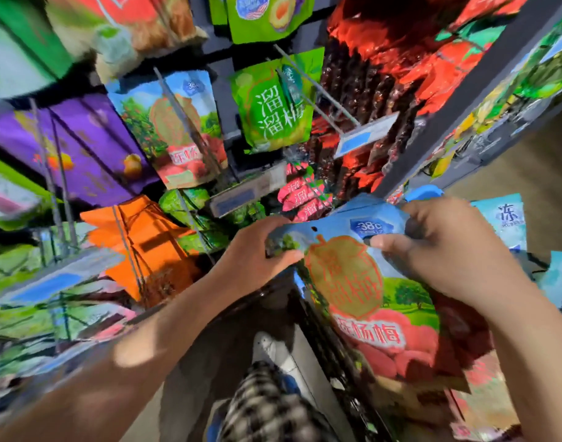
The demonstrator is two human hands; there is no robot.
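Both hands hold a blue freeze-dried plum snack bag [369, 298] by its top edge, in front of the lower part of a shop display rack [458, 90]. The left hand [257, 250] pinches the bag's upper left corner, thumb on the printed front. The right hand [445, 247] grips the upper right corner, fingers curled over the edge. A matching blue bag [174, 129] hangs on a peg higher up, beside a green plum bag [276, 103]. Purple bags [82, 148] and an orange bag [145, 244] hang further left.
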